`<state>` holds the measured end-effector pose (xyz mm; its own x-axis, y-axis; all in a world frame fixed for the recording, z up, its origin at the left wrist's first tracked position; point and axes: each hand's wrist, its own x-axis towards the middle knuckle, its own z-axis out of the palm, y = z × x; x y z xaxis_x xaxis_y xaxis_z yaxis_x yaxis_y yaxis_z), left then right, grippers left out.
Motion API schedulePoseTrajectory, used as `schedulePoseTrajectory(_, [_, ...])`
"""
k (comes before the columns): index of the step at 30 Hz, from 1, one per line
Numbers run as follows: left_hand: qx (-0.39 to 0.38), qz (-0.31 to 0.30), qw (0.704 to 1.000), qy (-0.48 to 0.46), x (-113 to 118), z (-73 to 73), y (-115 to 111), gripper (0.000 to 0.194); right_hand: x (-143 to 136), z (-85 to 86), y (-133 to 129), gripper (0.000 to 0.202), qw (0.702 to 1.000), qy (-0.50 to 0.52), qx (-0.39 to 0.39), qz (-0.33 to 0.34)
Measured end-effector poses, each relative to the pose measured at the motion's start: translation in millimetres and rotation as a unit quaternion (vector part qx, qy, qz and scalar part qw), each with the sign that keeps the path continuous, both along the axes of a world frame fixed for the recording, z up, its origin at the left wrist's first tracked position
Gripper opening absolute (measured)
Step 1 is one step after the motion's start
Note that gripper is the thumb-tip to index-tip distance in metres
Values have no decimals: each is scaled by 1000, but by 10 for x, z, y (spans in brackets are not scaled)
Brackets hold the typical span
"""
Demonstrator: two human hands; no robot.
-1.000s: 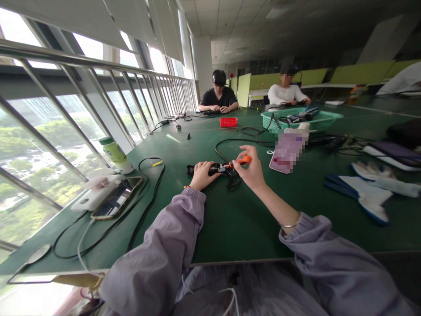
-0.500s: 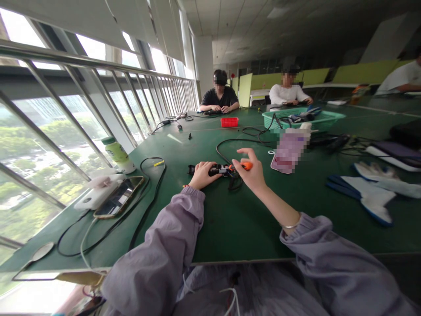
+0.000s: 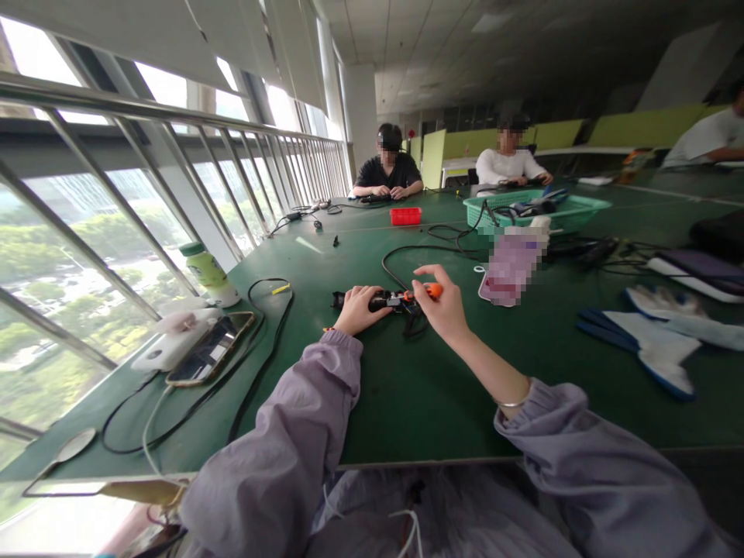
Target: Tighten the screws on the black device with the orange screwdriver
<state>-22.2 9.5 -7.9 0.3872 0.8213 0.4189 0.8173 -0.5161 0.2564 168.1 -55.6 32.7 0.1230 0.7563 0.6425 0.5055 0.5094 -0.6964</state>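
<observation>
A black, tube-shaped device (image 3: 379,300) with bare metal parts and wires at its right end lies on the green table in front of me. Fingers of my left hand (image 3: 359,308) wrap over it from above and press it down. At the wired end, my right hand (image 3: 442,307) grips an orange-handled screwdriver (image 3: 433,291) between thumb and fingers, its index finger raised and bent. The screwdriver's tip is too small to make out. A black cord (image 3: 401,249) loops away behind the device.
To the right lie a phone in a purple case (image 3: 511,267), work gloves (image 3: 656,341) and a green basket (image 3: 581,209) of tools. A red basket (image 3: 405,216) stands ahead. Leftward are a bottle (image 3: 208,273), another phone (image 3: 212,349) and cables. People sit across the table.
My right hand has shifted slightly left, and its fingers have turned a little around the orange handle. My left hand and the device stay in place.
</observation>
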Motion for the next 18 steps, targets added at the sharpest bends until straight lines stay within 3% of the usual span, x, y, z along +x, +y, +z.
schedulePoseTrajectory(5, [-2,1,1000,2,0,-1,1,46,-9,-2,2,42,999,14,37,1])
schedulePoseTrajectory(9, [1,2,1000,2,1,7,-10,46,-9,6,-12,27,998,-29,-3,-53])
schedulePoseTrajectory(12, [0,1,1000,3,-1,9,-16,46,-13,9,-13,21,999,-18,-11,-33])
schedulePoseTrajectory(15, [1,2,1000,3,-5,5,-12,46,-15,-2,7,39,1000,17,23,13])
schedulePoseTrajectory(18, [2,3,1000,5,-4,2,-10,47,-14,-8,17,49,999,13,36,-2])
